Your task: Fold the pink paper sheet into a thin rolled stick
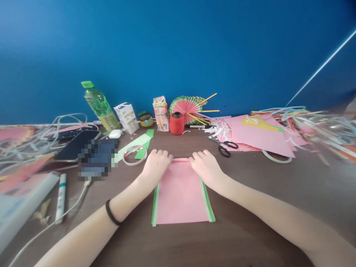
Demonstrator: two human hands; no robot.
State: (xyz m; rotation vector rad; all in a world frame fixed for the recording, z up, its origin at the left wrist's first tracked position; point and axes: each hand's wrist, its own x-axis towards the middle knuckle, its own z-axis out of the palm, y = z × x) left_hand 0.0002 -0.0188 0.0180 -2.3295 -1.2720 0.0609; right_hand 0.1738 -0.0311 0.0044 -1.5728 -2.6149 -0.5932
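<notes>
A pink paper sheet with green and pale green strips along both sides lies flat on the dark table. Its far edge is folded over in a narrow band. At the left end of that fold my left hand grips the paper with bent fingers. My right hand is closed over the fold's right end in the same way. The fingertips and thumbs are partly hidden. Just left of my left hand lies a roll of tape, beside green paper strips.
Black-handled scissors and pink sheets lie to the right. Along the blue wall stand a green bottle, a white carton, red thread and a pleated fan. A marker and phone are left.
</notes>
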